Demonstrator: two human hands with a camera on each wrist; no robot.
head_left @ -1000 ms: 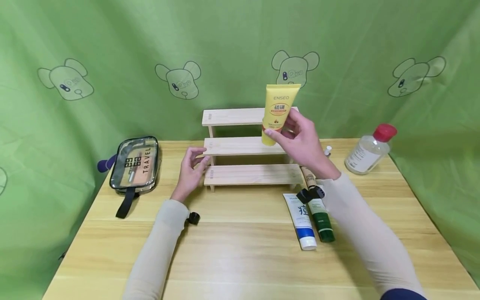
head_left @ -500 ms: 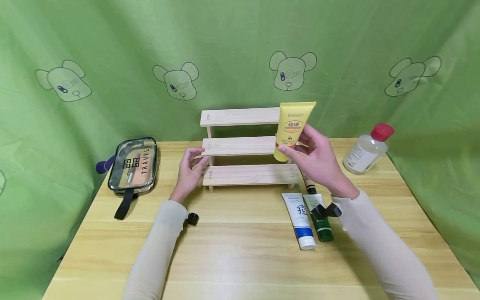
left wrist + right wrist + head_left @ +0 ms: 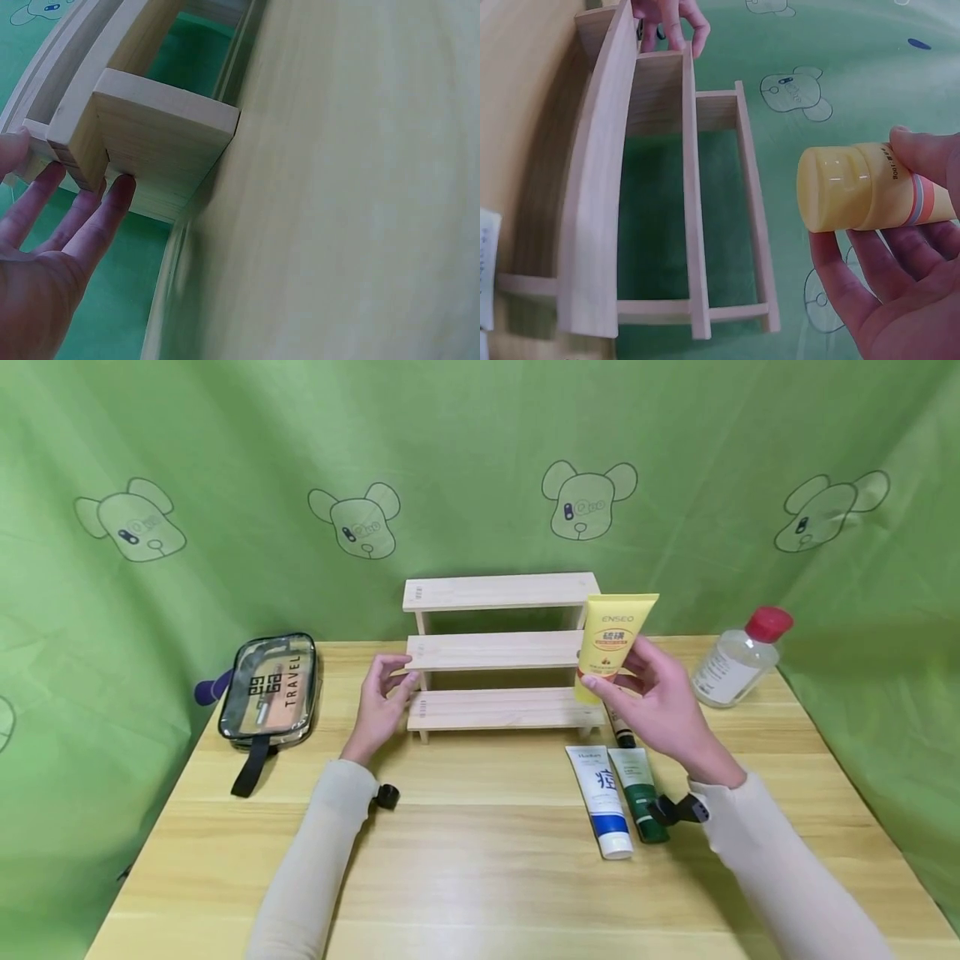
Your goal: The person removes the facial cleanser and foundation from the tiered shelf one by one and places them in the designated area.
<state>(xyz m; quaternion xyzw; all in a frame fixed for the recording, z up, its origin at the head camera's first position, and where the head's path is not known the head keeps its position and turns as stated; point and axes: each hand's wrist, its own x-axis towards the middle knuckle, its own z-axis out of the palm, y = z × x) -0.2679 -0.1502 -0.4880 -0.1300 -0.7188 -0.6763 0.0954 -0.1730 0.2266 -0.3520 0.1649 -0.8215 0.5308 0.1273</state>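
My right hand (image 3: 663, 706) grips a yellow squeeze tube (image 3: 617, 631) by its lower part, thumb in front and fingers behind. Its flat end points up and its label faces the head camera. In the right wrist view the tube's yellow cap (image 3: 832, 187) sticks out past the fingers. The tube is in the air before the right end of a three-step wooden shelf (image 3: 495, 652), covering part of the lower steps. My left hand (image 3: 381, 706) rests its extended fingertips against the shelf's left end; in the left wrist view the fingers (image 3: 105, 217) touch the wooden side.
A white-and-blue tube (image 3: 600, 797) and a green tube (image 3: 639, 793) lie right of the shelf's front. Behind them lies a partly hidden beige, black-capped tube (image 3: 622, 731). A red-capped bottle (image 3: 738, 660) stands far right, a clear travel pouch (image 3: 272, 689) lies left.
My right hand has moved right and down with the yellow tube, from in front of the upper steps to the shelf's right end. The left hand has stayed at the shelf's left end.
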